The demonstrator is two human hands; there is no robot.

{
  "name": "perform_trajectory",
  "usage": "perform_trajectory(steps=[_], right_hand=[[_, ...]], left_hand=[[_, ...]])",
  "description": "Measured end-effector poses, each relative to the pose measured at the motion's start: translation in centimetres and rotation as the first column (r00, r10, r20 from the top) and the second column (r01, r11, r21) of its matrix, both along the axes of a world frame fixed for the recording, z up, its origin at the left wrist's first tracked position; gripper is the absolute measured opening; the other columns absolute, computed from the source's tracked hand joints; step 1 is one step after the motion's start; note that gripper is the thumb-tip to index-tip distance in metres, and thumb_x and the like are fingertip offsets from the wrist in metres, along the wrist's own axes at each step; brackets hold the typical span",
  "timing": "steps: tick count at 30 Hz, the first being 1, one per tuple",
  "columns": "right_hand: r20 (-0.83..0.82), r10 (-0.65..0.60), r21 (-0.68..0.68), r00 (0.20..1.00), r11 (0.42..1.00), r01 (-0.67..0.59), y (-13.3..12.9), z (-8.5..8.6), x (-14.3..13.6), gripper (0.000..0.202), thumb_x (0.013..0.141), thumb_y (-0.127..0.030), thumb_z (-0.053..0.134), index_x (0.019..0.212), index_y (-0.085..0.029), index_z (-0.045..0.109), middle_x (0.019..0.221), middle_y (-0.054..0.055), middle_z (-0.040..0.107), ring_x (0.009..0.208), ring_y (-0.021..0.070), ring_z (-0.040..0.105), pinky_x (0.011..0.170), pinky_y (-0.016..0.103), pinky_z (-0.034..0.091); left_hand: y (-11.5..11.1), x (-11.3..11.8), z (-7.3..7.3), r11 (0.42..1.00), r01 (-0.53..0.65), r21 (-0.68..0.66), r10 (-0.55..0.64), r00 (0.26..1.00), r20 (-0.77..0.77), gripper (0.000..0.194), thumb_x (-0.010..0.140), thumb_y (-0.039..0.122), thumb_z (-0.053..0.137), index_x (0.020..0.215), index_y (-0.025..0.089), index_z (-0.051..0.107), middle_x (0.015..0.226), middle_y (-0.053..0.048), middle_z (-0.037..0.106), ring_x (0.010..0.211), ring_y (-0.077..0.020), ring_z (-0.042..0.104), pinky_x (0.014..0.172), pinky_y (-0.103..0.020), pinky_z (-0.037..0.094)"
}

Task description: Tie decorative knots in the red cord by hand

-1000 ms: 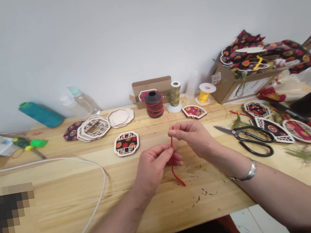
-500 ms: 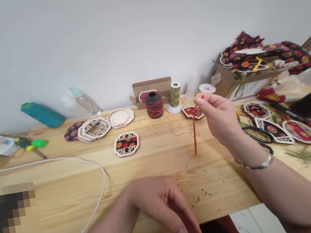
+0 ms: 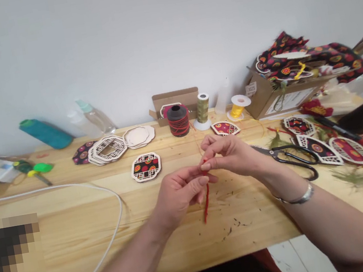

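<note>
my right hand (image 3: 227,158) pinches red cord (image 3: 207,196) near 12 o'clock; left hand (image 3: 179,194) bent alongside, grip unclear. done: cord in grasp, tail (image 3: 206,218) loose toward 7 o'clock. no knot visible; work looks unfinished.

Since half a second ago, I see my left hand (image 3: 179,195) lifted from the front of the worktop (image 3: 183,254) to the red cord (image 3: 206,206), my right hand (image 3: 231,155) back leftward, meeting it.
</note>
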State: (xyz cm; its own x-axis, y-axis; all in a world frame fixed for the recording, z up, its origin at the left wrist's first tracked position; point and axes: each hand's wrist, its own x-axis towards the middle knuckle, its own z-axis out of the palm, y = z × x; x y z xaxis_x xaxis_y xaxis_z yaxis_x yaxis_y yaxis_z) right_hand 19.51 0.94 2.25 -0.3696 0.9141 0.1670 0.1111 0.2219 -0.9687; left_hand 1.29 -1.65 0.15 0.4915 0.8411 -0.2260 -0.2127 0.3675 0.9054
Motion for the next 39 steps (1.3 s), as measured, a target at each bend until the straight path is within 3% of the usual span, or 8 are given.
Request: perform_trajectory(steps=[6,11,16,24,31,39], right_hand=[[-0.092,-0.021,-0.143,0.996,0.99,0.008,0.1,-0.7,-0.8,0.017,0.066,-0.034,0.076,0.063,-0.018,0.071,0.074,0.0,0.055,0.066,0.0108,0.051,0.062,0.027,0.04],[-0.156,-0.101,-0.291,0.983,0.955,0.052,-0.2,-1.0,-1.3,0.02,0.077,-0.037,0.067,0.077,-0.019,0.073,0.075,0.002,0.067,0.072,0.0119,0.057,0.073,0.028,0.043],[-0.224,-0.08,-0.431,0.971,0.902,-0.025,-0.1,-1.9,-1.5,0.02,0.068,-0.033,0.075,0.076,-0.016,0.073,0.068,0.0,0.068,0.066,0.0109,0.057,0.071,0.028,0.042],[-0.223,-0.124,-0.441,0.967,0.897,0.013,-0.1,-2.0,-1.7,0.018,0.064,-0.031,0.077,0.07,-0.015,0.072,0.068,0.001,0.069,0.064,0.0112,0.056,0.067,0.028,0.041],[-0.208,-0.135,-0.438,0.969,0.898,0.031,0.0,-2.0,-1.7,0.019,0.065,-0.032,0.076,0.069,-0.014,0.071,0.063,0.001,0.066,0.061,0.0116,0.054,0.065,0.029,0.039],[-0.18,-0.156,-0.449,0.971,0.892,0.06,0.0,-1.8,-1.7,0.02,0.065,-0.033,0.075,0.07,-0.014,0.071,0.061,0.0,0.065,0.061,0.0115,0.053,0.065,0.029,0.037]], left_hand=[[0.1,0.1,0.0,0.997,-0.071,0.003,0.071,0.993,-0.097,0.014,0.075,0.028,0.068,0.084,0.019,0.075,0.07,-0.005,0.071,0.041,-0.004,0.047,0.041,-0.017,0.029],[0.2,0.2,0.1,0.985,-0.171,-0.018,0.168,0.982,-0.088,0.014,0.074,0.028,0.068,0.077,0.016,0.074,0.072,-0.007,0.073,0.04,-0.0047,0.048,0.041,-0.018,0.033],[0.5,0.1,-0.2,0.976,-0.215,0.022,0.216,0.973,-0.085,0.017,0.075,0.029,0.067,0.081,0.015,0.075,0.073,-0.008,0.073,0.041,-0.0045,0.048,0.042,-0.018,0.035],[0.5,0.0,-0.6,0.983,-0.171,0.063,0.178,0.973,-0.144,0.021,0.078,0.032,0.065,0.079,0.014,0.076,0.052,-0.003,0.063,0.041,-0.0057,0.047,0.042,-0.018,0.032],[0.4,0.1,-0.4,0.979,-0.202,0.019,0.202,0.971,-0.13,0.021,0.076,0.034,0.067,0.081,0.015,0.075,0.073,-0.007,0.072,0.041,-0.0053,0.05,0.041,-0.018,0.033],[0.5,0.3,-0.2,0.966,-0.256,0.021,0.257,0.954,-0.154,0.017,0.071,0.03,0.071,0.076,0.014,0.073,0.071,-0.006,0.073,0.038,-0.0053,0.051,0.041,-0.018,0.034]])
